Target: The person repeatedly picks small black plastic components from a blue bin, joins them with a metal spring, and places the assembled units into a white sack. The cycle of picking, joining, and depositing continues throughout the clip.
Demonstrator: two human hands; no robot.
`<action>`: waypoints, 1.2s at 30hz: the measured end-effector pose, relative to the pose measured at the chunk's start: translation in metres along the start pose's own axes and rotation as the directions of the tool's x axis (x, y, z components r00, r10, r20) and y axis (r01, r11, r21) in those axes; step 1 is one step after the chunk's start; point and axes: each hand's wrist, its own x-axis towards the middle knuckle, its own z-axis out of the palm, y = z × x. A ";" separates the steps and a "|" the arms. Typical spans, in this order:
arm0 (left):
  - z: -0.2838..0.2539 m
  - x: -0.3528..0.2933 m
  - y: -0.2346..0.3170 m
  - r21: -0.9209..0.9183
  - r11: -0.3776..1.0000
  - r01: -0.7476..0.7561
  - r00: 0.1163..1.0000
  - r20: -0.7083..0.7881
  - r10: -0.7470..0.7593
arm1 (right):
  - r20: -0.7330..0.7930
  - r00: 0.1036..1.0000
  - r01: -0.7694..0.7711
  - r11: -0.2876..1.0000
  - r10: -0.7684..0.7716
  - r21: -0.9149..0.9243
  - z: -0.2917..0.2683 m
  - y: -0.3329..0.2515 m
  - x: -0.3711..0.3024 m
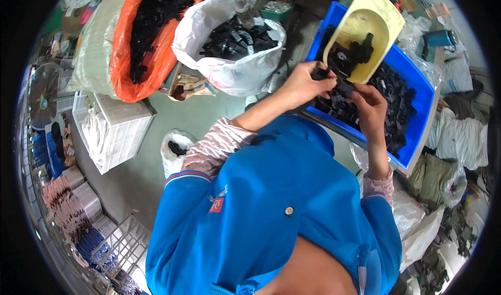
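Observation:
My left hand (305, 83) is closed around a small black plastic part (319, 71) at the near left side of the yellow scoop-shaped tray (383, 13). Close beside it, my right hand (369, 103) pinches another dark plastic piece (344, 87) between thumb and fingers. Whether the two pieces touch or join, I cannot tell. Both hands are above the blue bin (425, 109), which holds many small black plastic parts (396, 94). The yellow tray rests across the bin's far side, with a few black parts (360, 49) lying in it.
Left of the bin stands a white sack (190, 44) of black parts, then a larger sack with an orange liner (122, 60). A white crate (122, 133) and a small white bag (172, 164) are on the floor. Plastic bags (459, 138) crowd the right side.

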 end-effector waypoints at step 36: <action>-0.032 -0.033 0.025 0.093 0.978 0.187 0.939 0.276 -0.206 | 0.178 0.961 -0.253 0.929 0.210 0.269 0.014 -0.034 0.039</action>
